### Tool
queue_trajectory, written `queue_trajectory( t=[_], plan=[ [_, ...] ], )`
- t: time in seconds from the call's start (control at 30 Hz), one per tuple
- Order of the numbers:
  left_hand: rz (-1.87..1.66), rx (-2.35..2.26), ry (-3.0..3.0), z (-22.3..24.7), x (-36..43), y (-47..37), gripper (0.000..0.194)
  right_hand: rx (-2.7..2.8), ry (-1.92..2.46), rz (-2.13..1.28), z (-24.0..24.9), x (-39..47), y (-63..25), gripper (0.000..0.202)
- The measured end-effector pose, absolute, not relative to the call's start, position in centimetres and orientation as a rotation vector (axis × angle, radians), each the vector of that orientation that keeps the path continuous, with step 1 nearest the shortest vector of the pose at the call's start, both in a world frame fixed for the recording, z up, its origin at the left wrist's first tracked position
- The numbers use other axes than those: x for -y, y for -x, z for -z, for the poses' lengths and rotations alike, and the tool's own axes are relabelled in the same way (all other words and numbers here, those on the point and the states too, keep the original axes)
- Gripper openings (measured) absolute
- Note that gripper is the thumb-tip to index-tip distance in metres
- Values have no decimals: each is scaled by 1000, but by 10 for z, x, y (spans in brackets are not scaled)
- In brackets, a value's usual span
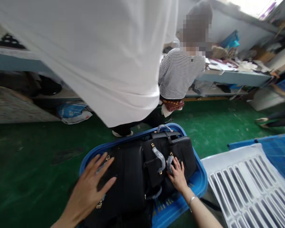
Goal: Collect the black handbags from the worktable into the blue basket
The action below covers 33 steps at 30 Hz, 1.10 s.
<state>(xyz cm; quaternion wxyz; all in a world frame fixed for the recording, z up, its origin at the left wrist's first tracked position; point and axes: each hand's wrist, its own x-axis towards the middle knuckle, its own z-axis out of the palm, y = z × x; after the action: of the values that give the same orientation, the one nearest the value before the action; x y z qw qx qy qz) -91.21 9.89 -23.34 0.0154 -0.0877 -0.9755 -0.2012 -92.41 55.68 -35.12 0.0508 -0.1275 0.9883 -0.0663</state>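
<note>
Both hands work over black handbags packed in a blue crate (199, 183) on the green floor (33, 158). Closest, the left hand (90, 186) lies flat with fingers spread on the near bag (130, 180), pressing rather than gripping. The right hand (178, 174), a bangle (192, 200) on its wrist, has its fingers curled round the foam-wrapped strap fitting (169, 162) of the far bag (180, 152), a light pinch at that fitting, not a full fist. Another wrapped strap (159, 157) hangs beside it, and a wrapped handle (164, 127) arches at the crate's far rim. To handle these well, it seems wise to keep the flat palm steadying the near bag while the other hand lifts by the body or strap base rather than by the wrap, which could slip off the gold hardware. Right of the crate lies a white slotted tray (249, 183) with blue sheeting (279, 152) just beyond it. Ahead, a person in a white shirt (104, 50) stands very close, and another in a striped top (180, 74) sits at a cluttered bench (235, 76).
</note>
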Motion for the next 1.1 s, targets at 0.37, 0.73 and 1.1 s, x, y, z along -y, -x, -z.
queue_trajectory(
  t=[0.37, 0.73, 1.1],
  plan=[
    [546, 3321, 303, 325, -231, 860, 87, -2976, 257, 148, 349, -561, 863, 61],
    [704, 3559, 306, 317, -235, 913, 88, -2942, 142, 235, 322, -547, 894, 78],
    [1019, 3601, 717, 272, -177, 972, 84, -3193, -772, 564, 309, -482, 793, 81]
  ],
)
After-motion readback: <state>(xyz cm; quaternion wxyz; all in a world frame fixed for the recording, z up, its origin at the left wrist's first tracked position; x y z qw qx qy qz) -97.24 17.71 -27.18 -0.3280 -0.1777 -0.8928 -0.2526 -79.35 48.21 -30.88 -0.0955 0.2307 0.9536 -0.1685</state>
